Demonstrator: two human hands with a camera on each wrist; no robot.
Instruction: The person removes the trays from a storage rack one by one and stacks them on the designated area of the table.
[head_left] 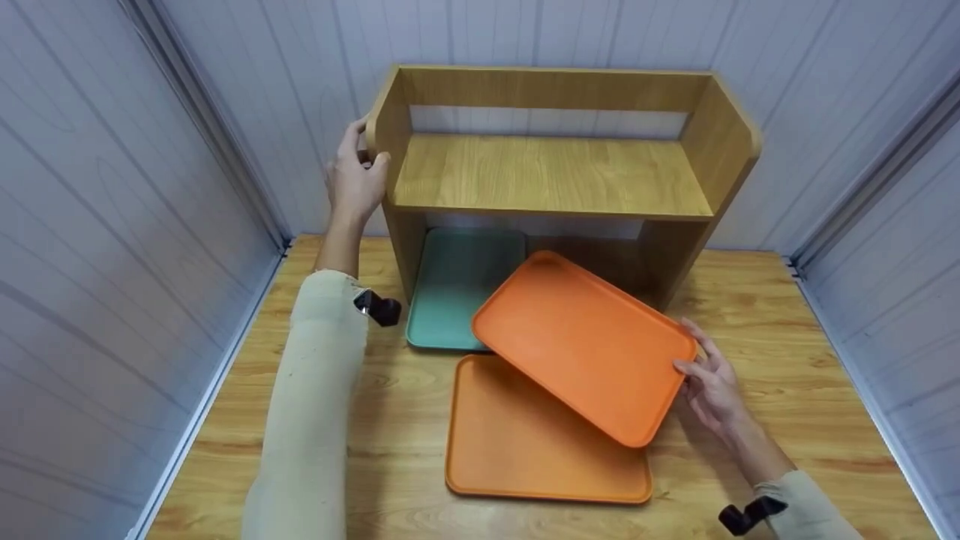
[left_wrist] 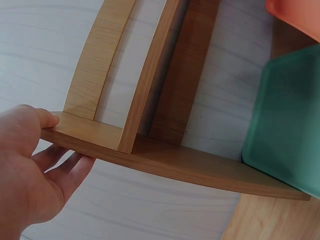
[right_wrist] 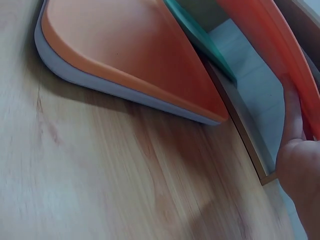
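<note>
Wooden shelf unit (head_left: 551,172): stands at the back of the tabletop (head_left: 787,360), against the wall. Left hand (head_left: 354,176): clamped on the unit's left side panel, thumb on the front edge, fingers behind. Upper orange tray (head_left: 585,345): tilted just in front of the unit, right hand (head_left: 712,386) holding its right edge, fingers fairly straight. Lower orange tray (head_left: 525,442): flat on the tabletop, in front of the unit, partly under the upper one. Green tray (head_left: 457,289): partly under the unit's shelf, left part.
</note>
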